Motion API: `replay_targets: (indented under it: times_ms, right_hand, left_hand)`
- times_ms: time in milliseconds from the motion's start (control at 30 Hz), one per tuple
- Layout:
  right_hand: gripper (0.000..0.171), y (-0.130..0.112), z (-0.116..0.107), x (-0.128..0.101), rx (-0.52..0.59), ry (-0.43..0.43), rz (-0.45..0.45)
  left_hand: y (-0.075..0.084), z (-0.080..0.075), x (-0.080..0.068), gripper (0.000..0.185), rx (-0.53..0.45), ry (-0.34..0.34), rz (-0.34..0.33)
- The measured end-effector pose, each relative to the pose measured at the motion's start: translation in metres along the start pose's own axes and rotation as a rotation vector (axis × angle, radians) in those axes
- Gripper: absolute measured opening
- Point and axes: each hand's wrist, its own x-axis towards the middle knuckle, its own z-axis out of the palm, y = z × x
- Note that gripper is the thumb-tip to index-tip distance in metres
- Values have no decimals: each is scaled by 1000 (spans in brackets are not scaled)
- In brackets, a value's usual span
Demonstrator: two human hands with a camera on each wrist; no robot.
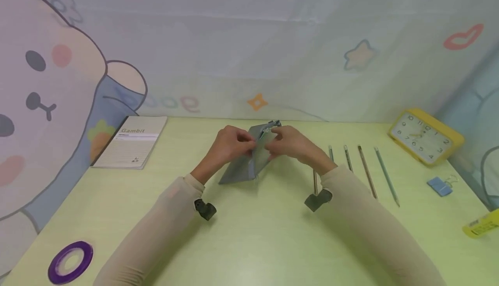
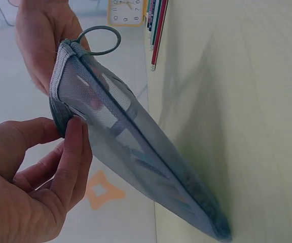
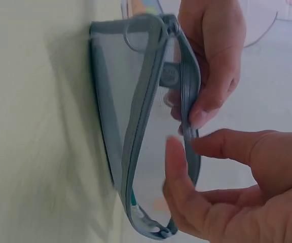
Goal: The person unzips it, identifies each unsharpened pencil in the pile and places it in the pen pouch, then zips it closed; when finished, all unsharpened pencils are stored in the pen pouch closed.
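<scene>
Mesh pouch (image 1: 249,158) stands tilted on the bench (image 1: 249,234) between my hands, far end raised. My left hand (image 1: 230,147) pinches one lip, my right hand (image 1: 290,145) the other; the zipper looks partly open. Faint coloured shapes show inside. Pencils (image 1: 366,171) lie outside, near it.

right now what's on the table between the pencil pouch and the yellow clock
In the head view, a row of pencils lies on the table between the grey mesh pouch and the yellow clock, partly behind the right hand's sleeve.
</scene>
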Motion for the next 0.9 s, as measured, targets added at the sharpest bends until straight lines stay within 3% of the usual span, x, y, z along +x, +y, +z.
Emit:
replay_targets:
  times_ms: [100,200,367,500,667,800,900]
  right_hand:
    - [44,1,1,-16,-78,35,-89]
    - [29,4,7,-34,-114,-43,-152]
    - [34,16,27,-47,74,-262,-142]
    - [35,30,40,-43,287,-298,-96]
    - [24,39,45,-39,348,-183,-119]
    - [16,39,47,-40,199,-9,-254]
    - [13,35,49,-41,51,99,-361]
  left_hand:
    - [0,-2,0,18,0,2,2]
    - [0,-3,1,19,-7,1,5]
    - [1,-3,1,20,-8,11,1]
    - [0,-2,1,20,-14,11,2]
    - [1,-1,1,21,-14,7,-5]
    - [0,-4,-2,22,16,-16,3]
    - [2,-9,-13,25,139,-77,49]
